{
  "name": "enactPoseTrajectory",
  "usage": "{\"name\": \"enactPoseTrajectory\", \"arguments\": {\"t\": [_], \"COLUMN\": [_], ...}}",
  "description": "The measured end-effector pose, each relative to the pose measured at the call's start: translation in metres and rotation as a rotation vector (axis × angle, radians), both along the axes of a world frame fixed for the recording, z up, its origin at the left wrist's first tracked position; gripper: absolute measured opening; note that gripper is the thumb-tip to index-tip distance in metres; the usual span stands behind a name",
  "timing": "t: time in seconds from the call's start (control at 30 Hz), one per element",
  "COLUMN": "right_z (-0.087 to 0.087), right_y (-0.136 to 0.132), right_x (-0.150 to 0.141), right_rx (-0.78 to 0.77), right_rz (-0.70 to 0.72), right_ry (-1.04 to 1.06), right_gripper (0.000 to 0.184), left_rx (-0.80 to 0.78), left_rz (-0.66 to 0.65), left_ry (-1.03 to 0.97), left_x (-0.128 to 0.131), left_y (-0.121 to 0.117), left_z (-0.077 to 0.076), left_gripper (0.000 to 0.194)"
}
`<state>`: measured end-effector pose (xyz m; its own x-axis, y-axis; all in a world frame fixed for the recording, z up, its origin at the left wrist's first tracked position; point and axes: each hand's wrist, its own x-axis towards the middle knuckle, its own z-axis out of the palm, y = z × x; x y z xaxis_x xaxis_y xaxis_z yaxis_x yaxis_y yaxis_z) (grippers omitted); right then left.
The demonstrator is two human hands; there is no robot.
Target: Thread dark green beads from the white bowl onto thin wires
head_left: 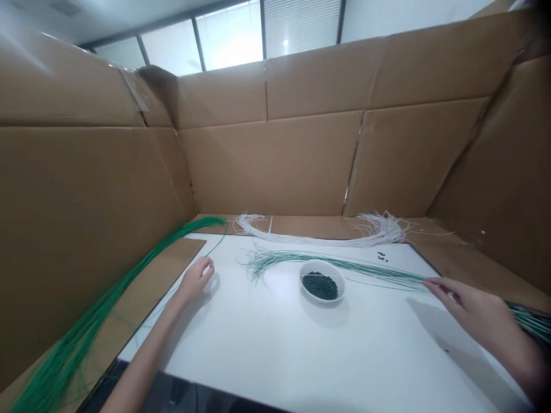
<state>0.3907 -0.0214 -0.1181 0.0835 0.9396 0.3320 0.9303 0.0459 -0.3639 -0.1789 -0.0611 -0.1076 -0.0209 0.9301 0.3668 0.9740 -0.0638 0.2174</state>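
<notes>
My left hand (pixel 198 276) is closed in a pinch at the left of the white board. A thin green strand (pixel 220 242) curves down to its fingertips from the thick green bundle (pixel 129 272). Far to the right, my right hand (pixel 476 312) pinches finger and thumb together at a bundle of fine green strands (pixel 365 267); how many it grips is too small to tell. Between the hands stands a white bowl (pixel 322 299) holding dark green bits (pixel 319 285). A faint pale line crosses over the bowl, level with both hands.
A curved bundle of white strands (pixel 310 240) lies along the back edge of the white board (pixel 275 344). Several small dark bits (pixel 381 256) sit at the back right. Tall cardboard walls (pixel 275 160) enclose the left, back and right. More strands (pixel 531 321) show behind my right wrist.
</notes>
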Motion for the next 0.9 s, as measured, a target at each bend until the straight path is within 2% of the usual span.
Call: {"name": "enactPoseTrajectory", "arguments": {"t": [0.07,0.13,0.3,0.4,0.5,0.7,0.8,0.9], "right_z": [-0.005,-0.007,-0.014,-0.018,-0.019,-0.006,0.006,0.02], "right_y": [-0.005,-0.005,0.001,0.004,0.002,-0.012,-0.022,-0.036], "right_x": [-0.008,-0.016,-0.032,-0.039,-0.045,-0.06,-0.074,-0.096], "right_rx": [-0.043,-0.051,-0.083,-0.121,-0.097,-0.01,0.035,0.145], "right_rz": [0.039,0.08,0.104,0.096,0.099,0.118,0.123,0.148], "right_ry": [0.0,-0.005,-0.057,-0.089,-0.131,-0.182,-0.193,-0.211], "right_gripper": [0.02,0.017,0.023,0.026,0.031,0.031,0.031,0.031], "left_rx": [-0.079,-0.145,-0.159,-0.182,-0.188,-0.192,-0.192,-0.186], "left_rz": [0.025,0.116,0.309,0.346,0.406,0.531,0.546,0.551], "left_ry": [-0.031,-0.064,0.008,0.063,0.108,0.12,0.089,0.053], "left_x": [-0.011,-0.023,-0.055,-0.061,-0.057,-0.05,-0.056,-0.062], "left_y": [-0.013,-0.018,-0.01,-0.005,-0.003,0.001,0.005,0.007], "left_z": [-0.009,-0.014,-0.018,-0.017,-0.017,-0.015,-0.013,-0.007], "left_gripper": [0.024,0.031,0.036,0.029,0.029,0.028,0.026,0.023]}}
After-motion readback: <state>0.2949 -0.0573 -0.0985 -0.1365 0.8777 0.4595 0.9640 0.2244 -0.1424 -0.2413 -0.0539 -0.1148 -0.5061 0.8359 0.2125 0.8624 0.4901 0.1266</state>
